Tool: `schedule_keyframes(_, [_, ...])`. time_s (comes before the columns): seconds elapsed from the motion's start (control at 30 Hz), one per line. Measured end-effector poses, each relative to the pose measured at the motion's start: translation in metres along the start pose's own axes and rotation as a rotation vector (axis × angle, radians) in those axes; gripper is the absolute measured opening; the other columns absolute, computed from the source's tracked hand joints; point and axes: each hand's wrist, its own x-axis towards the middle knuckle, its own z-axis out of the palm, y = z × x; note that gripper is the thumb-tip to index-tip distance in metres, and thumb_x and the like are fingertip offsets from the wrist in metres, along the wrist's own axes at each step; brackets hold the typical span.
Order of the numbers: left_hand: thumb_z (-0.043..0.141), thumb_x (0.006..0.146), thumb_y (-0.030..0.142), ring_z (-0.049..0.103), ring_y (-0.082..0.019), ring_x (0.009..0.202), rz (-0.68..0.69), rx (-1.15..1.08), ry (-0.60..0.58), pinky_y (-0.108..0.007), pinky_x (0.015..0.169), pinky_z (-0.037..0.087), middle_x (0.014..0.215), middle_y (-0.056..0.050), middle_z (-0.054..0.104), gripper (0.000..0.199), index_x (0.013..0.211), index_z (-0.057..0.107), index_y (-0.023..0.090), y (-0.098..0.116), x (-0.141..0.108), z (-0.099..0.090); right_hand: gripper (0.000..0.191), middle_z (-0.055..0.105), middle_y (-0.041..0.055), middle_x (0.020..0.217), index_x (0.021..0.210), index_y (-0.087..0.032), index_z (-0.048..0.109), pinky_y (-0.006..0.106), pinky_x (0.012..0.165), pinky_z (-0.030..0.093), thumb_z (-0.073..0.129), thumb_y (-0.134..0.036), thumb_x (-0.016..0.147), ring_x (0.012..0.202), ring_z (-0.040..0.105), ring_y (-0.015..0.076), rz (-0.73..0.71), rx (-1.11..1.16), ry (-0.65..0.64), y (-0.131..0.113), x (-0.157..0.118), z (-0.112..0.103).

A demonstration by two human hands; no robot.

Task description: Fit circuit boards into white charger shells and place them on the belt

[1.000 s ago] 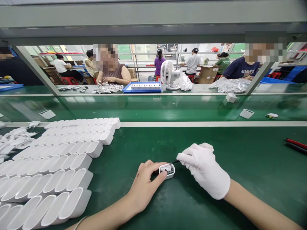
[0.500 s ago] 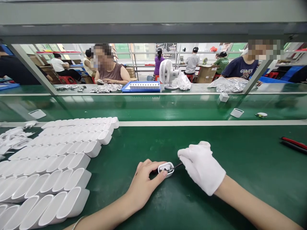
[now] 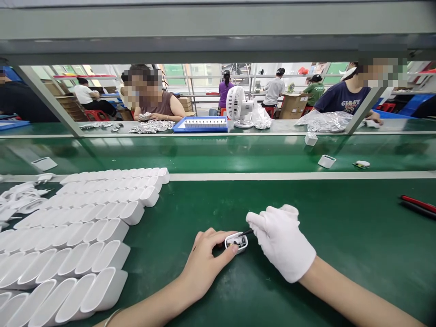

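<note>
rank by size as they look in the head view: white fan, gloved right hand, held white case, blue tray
Largest: gloved right hand
Next: white fan and blue tray, too alike to rank, one tall, one wide
Smallest: held white case

We can't see all of the little white case (image 3: 244, 249), because the left hand (image 3: 203, 260) covers one end. The bits inside are too small for us to name. The gloved right hand (image 3: 282, 245) hides one end of the thin black tool (image 3: 248, 232). The picture's right side cuts off the red and black tools (image 3: 420, 204). Its left side cuts off some white cups (image 3: 108, 290). Squares blur the heads of a person in brown (image 3: 163, 105) and a person in dark blue (image 3: 340, 97).
</note>
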Motion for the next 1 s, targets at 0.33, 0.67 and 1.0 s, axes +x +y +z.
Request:
schedule_keyframes(0.33, [0.054, 0.087, 0.043, 0.046, -0.023, 0.095, 0.022, -0.014, -0.013, -0.043, 0.092, 0.026, 0.101, 0.007, 0.067, 0.02, 0.103, 0.066, 0.041, 0.0051, 0.0001, -0.0015, 0.018, 0.047, -0.0034, 0.049, 0.069, -0.02, 0.055, 0.032, 0.064, 0.015, 0.044, -0.012, 0.08, 0.055, 0.039, 0.0125, -0.079, -0.071, 0.071, 0.0015, -0.0011, -0.0005])
schedule_keyframes(0.67, [0.053, 0.086, 0.047, 0.047, -0.024, 0.097, 0.021, 0.009, -0.012, -0.041, 0.092, 0.029, 0.105, 0.004, 0.067, 0.025, 0.105, 0.066, 0.039, 0.0028, -0.0001, -0.0012, 0.02, 0.046, -0.0035, 0.05, 0.071, -0.021, 0.056, 0.033, 0.065, 0.017, 0.042, -0.011, 0.083, 0.055, 0.037, 0.0125, -0.135, -0.088, 0.155, 0.0032, -0.0023, 0.0023])
schedule_keyframes(1.0, [0.052, 0.086, 0.045, 0.047, -0.025, 0.094, -0.011, 0.03, 0.003, -0.041, 0.089, 0.033, 0.094, 0.0, 0.065, 0.027, 0.108, 0.066, 0.038, 0.0037, -0.0008, -0.0002, 0.02, 0.045, -0.0031, 0.051, 0.075, -0.021, 0.057, 0.033, 0.064, 0.016, 0.043, -0.011, 0.083, 0.057, 0.035, 0.0131, -0.133, -0.101, 0.15, 0.0021, -0.0061, 0.0048])
